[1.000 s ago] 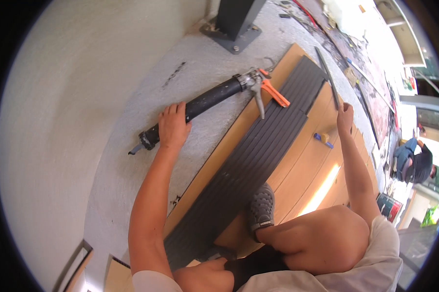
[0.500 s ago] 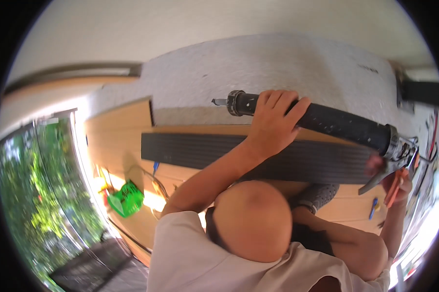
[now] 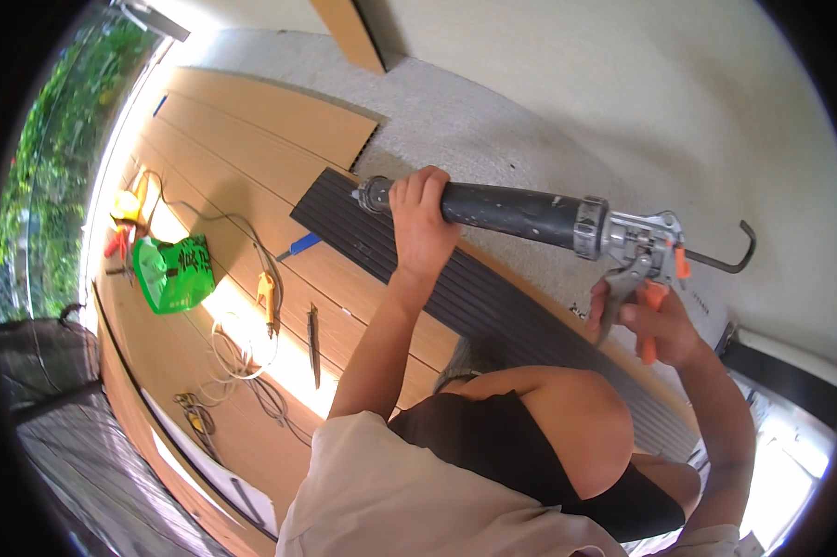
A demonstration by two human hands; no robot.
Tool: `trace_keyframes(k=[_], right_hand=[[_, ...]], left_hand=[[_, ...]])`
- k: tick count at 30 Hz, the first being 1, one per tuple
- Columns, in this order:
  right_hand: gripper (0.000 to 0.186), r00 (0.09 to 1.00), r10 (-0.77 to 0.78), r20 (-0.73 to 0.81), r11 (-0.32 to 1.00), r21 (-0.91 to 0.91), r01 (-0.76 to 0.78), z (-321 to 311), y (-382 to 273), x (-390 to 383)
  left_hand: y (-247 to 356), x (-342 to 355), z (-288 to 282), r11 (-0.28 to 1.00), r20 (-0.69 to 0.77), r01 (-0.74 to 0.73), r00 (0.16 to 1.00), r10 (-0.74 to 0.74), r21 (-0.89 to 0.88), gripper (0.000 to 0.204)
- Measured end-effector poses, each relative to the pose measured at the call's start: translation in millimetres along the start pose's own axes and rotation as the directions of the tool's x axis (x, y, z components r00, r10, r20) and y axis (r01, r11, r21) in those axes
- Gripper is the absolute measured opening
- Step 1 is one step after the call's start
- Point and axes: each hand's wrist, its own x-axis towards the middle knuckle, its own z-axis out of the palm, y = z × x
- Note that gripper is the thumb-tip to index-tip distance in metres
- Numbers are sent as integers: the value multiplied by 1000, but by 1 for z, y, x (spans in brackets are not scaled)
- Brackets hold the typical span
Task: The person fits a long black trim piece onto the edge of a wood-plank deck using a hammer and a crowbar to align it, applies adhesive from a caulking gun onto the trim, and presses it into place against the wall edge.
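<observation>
A caulking gun [image 3: 516,212] with a long black barrel, metal rings and an orange handle is held crosswise above a dark grooved plank [image 3: 493,320]. My left hand [image 3: 422,223] wraps the barrel close to its front ring, at the nozzle end. At the other end my right hand [image 3: 664,327] is closed round the orange handle, its fingers by the metal trigger. A bent rod sticks out behind the handle. The plank lies slantwise on the boards, partly covered by my legs and left arm.
Tan floorboards [image 3: 251,139] meet bare concrete [image 3: 465,125] beside the wall. To the left lie a green bag [image 3: 172,272], a yellow glue gun [image 3: 266,295], a dark narrow blade-like tool [image 3: 313,343], a blue-handled tool [image 3: 299,245] and tangled cords [image 3: 242,357].
My view has swung left, showing more boards and tools. The caulking gun stays in both hands; my left hand now sits closer to its front ring, and the trigger end appears farther left in view.
</observation>
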Motion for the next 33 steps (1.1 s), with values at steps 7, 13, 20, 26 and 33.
trace_keyframes(k=[7, 13, 20, 26, 33], right_hand=[[19, 996, 30, -88, 967, -249, -51, 50, -2, 77], [18, 987, 96, -131, 935, -328, -134, 67, -3, 94], [21, 971, 152, -183, 894, -394, -214, 60, -9, 60], [23, 978, 125, -168, 959, -232, -162, 43, -2, 30], [36, 964, 146, -220, 961, -202, -192, 23, 19, -5]], left_hand=[[-69, -8, -3, 990, -83, 135, 987, -137, -37, 52], [-90, -15, -9, 981, -64, 185, 980, -189, -62, 54], [-55, -35, -37, 986, -33, 164, 986, -164, 1, 49], [-32, -37, -16, 985, 29, 158, 987, -157, -61, 50], [-9, -30, 10, 981, 115, 67, 992, -46, -183, 50]])
